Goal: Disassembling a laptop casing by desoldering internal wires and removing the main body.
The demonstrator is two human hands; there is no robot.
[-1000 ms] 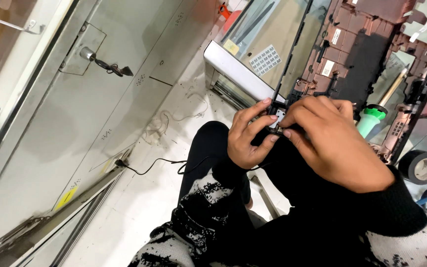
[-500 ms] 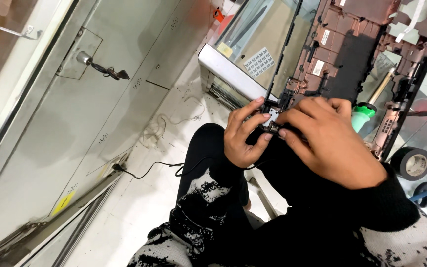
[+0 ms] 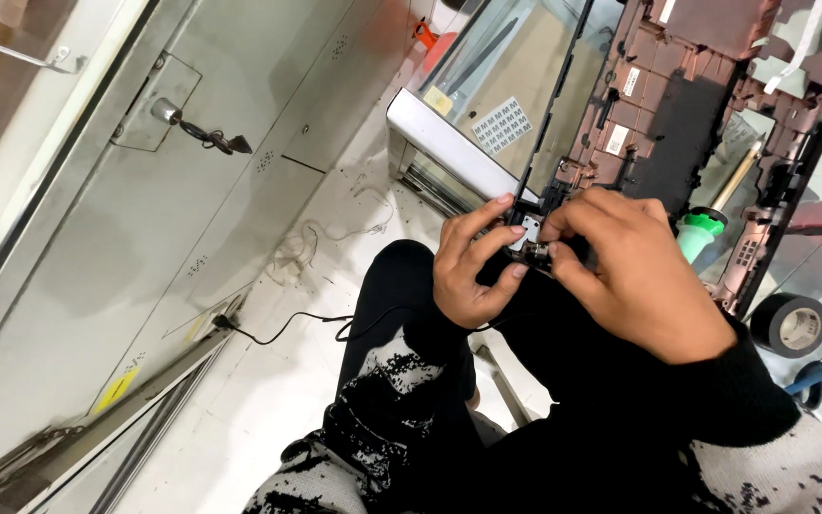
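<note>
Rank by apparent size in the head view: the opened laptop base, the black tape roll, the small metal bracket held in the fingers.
1. Opened laptop base, by far the largest.
2. Black tape roll.
3. Small metal bracket, partly hidden by fingers, clearly smallest.

A pale tiled floor [image 3: 268, 400] runs through the middle of the scene, dusty and scattered with bits of thin wire. On the left stands a tall grey metal cabinet [image 3: 126, 247] with a key [image 3: 204, 133] in its lock. A thin black cable [image 3: 287, 328] trails across the floor near its base. At the far right lie a roll of black tape [image 3: 790, 324] and a glass-topped case [image 3: 497, 105].
</note>
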